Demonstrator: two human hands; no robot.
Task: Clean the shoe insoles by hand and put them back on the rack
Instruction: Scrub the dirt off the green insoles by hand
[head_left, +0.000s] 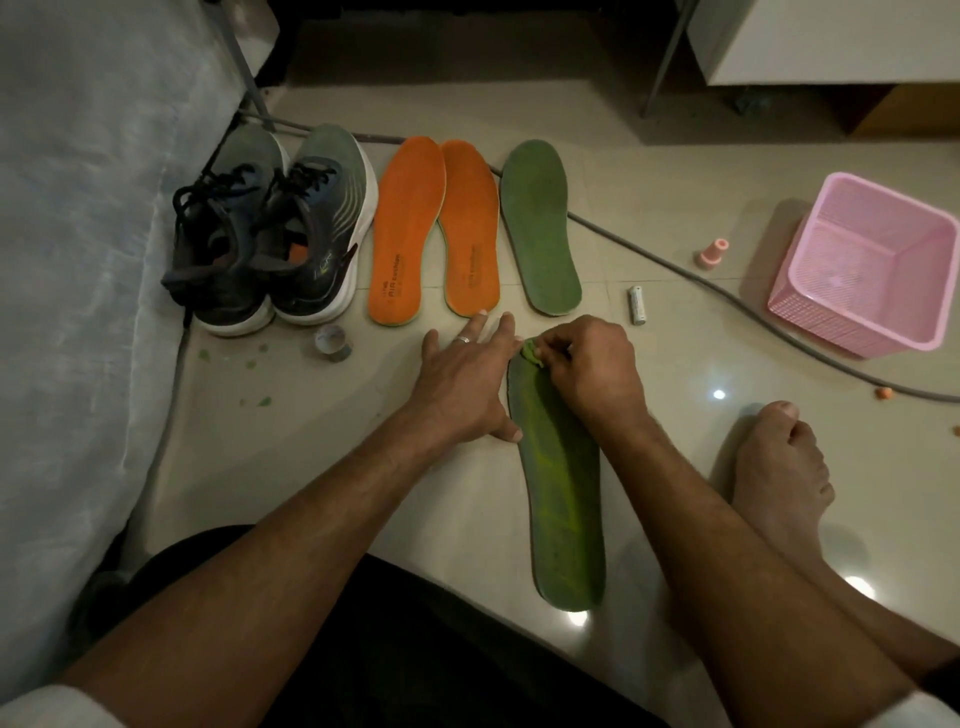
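Observation:
A green insole lies lengthwise on the tiled floor in front of me. My right hand pinches a small green scrap at the insole's far tip. My left hand lies flat on the floor beside the insole, fingers straight, thumb touching its left edge. Farther back lie two orange insoles side by side and a second green insole.
A pair of dark sneakers stands at the left by a grey mattress. A pink basket, a battery, a small pink spool, a grey cable and a small jar lie around. My bare foot rests at the right.

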